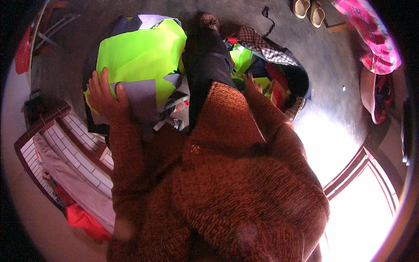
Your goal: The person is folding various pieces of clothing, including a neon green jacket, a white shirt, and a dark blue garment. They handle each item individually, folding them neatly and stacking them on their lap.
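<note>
Landmark: my outstretched leg in dark trousers (208,65), running up the middle of the view.

Left of the leg: a stack of cut fabric pieces. Neon-yellow fabric piece (139,56) on top, a grey fabric piece (142,100) lapping over its near edge. My left hand (104,98) lies flat on that near edge, fingers (94,85) spread, thumb on the grey piece; pressing, not pinching.

Right of the leg: a looser heap of clothes (279,74), with checked cloth, more neon-yellow and red among it. My right hand (251,83) reaches into it; my rust-brown sleeve (270,122) covers most of it, so I cannot tell how its fingers sit.

Judgement: the left stack looks flattened and ordered, the right heap unsorted. Sorting seems partway; much of the heap is left.

Beyond the leg, past the heap: pale shoes (309,11) on the floor.
</note>
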Demonstrator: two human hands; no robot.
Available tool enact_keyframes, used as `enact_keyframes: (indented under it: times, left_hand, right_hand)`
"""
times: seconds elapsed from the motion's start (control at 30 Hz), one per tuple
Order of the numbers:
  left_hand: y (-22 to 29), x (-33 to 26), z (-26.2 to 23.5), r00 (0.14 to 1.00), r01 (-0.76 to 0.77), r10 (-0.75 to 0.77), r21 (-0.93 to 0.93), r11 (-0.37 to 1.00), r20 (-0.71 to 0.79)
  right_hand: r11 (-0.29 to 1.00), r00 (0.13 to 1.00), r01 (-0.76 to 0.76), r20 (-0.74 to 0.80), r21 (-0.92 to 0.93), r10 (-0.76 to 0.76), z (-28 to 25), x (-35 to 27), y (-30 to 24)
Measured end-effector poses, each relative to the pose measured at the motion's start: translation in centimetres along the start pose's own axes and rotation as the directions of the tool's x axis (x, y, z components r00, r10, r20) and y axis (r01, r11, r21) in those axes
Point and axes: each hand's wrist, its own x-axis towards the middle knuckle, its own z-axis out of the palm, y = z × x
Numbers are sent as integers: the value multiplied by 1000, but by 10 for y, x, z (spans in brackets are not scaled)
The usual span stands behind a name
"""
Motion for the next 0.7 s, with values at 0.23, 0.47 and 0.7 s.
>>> enact_keyframes:
  times: [0.23, 0.47, 0.7]
  left_hand:
    - [7, -2, -6, 1000, 22, -22, 8, 1000, 20]
    - [3, 2, -9, 999, 8, -7, -21, 1000, 40]
    - [6, -2, -5, 999, 39, -40, -50, 998, -14]
  right_hand:
    - [978, 910, -171, 399, 121, 109, -6, 14, -5]
    - [967, 964, -218, 186, 134, 192, 8, -6, 16]
    - [900, 994, 87, -96, 426, -50, -85, -60, 18]
